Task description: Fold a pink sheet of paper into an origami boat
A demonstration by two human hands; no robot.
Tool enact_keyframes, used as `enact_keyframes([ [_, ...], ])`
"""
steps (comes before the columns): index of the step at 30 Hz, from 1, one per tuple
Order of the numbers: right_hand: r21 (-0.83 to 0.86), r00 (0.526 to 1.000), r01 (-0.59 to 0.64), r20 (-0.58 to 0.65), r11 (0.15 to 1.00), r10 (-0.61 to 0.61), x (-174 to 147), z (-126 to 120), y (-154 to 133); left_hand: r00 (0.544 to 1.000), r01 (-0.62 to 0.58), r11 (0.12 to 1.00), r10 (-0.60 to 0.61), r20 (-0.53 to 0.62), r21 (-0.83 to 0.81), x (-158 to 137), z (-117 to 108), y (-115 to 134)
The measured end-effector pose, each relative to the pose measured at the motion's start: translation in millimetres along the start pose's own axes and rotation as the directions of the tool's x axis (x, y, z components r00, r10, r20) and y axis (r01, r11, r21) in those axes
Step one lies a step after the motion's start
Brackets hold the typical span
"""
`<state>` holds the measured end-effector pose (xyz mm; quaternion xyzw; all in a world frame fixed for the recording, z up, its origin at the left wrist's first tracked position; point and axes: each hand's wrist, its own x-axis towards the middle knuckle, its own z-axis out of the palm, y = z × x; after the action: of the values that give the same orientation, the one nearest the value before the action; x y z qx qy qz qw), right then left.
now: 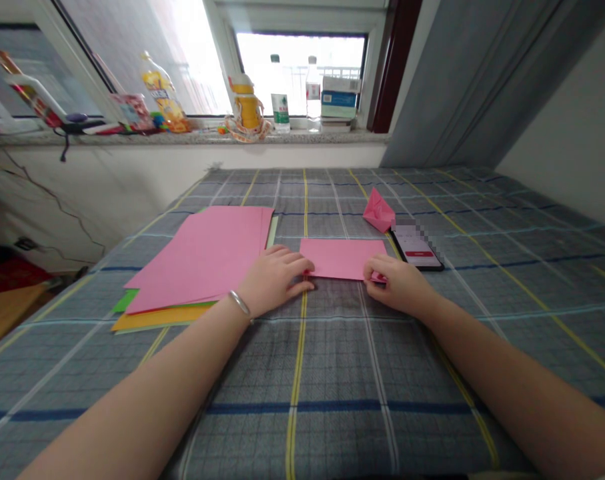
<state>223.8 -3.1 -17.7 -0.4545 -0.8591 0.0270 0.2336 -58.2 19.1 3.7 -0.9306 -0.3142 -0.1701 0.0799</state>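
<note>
A folded-looking pink rectangle of paper [341, 258] lies flat on the checked cloth in front of me. My left hand [277, 277], with a silver bangle at its wrist, has its fingertips on the paper's near left corner, the thumb just below the edge. At the near right corner, my right hand [395, 280] pinches the edge between curled fingers and thumb. Beyond it stands a folded pink paper shape [379, 211] with a pointed top. A phone [416, 247] with a lit, partly blurred screen rests beside that shape.
Left of my hands is a stack of coloured sheets [207, 253], pink on top, green and orange edges below. A grey checked cloth [332, 373] covers the surface. Behind, the windowsill [192, 138] carries bottles, a yellow flask [247, 107] and boxes [339, 100]. A grey curtain [447, 87] hangs right.
</note>
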Motion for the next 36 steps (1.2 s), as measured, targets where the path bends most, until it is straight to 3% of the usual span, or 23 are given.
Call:
enact_keyframes([
  [3, -0.018, 1.000, 0.007, 0.009, 1.000, -0.006, -1, -1, -2, 0.999, -0.025, 0.994, 0.028, -0.034, 0.103, 5, 12, 12],
  [9, -0.059, 0.998, 0.050, -0.028, 0.997, -0.052, 3, 5, -18, 0.993, -0.056, 0.991, 0.069, -0.100, 0.125, 8, 21, 26],
  [20, -0.054, 0.993, 0.090, -0.075, 0.994, -0.094, 5, 10, -28, 0.977, -0.100, 0.995, 0.103, -0.189, 0.023, 11, 19, 32],
  [28, -0.162, 0.997, 0.049, -0.054, 0.986, -0.058, -1, -2, 0, 0.995, -0.051, 0.999, 0.050, -0.088, -0.004, 3, 14, 12],
  [36, -0.179, 0.997, 0.037, 0.078, 0.983, -0.024, -6, -9, 18, 0.996, -0.016, 0.994, 0.026, 0.087, -0.108, -5, 9, -12],
])
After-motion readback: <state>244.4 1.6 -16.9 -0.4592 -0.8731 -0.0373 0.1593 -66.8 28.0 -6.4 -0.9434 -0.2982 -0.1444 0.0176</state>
